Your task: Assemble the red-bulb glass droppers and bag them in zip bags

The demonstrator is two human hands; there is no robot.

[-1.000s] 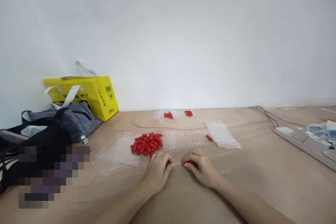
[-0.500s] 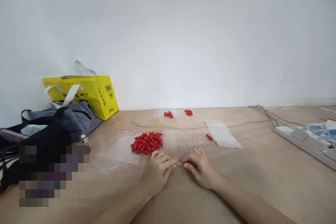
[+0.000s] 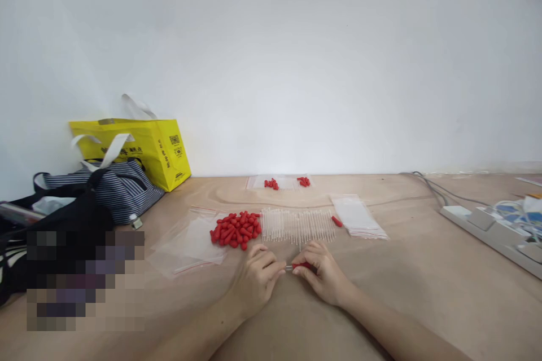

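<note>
Between finger and thumb, my left hand [image 3: 261, 279] pinches a clear thin tube [image 3: 289, 268]. A red rubber bulb [image 3: 301, 265] is held in my right hand [image 3: 319, 272], its end against the tube. Just beyond my left hand lies a pile of red bulbs [image 3: 237, 229]. A row of clear thin tubes [image 3: 296, 225] lies beyond both hands, with one tube sticking out toward my right hand. One loose red bulb [image 3: 336, 221] rests at the row's right end.
Flat clear bags [image 3: 190, 245] lie left of the pile, and a stack of bags [image 3: 358, 217] to the right. Near the wall is a bag with red bulbs [image 3: 304, 181]. A yellow bag [image 3: 169, 152] and striped bag [image 3: 127, 192] stand left; a power strip [image 3: 491, 231] lies right.
The two hands have come slightly closer together, and less of the tube shows between them. The view has shifted a little.
</note>
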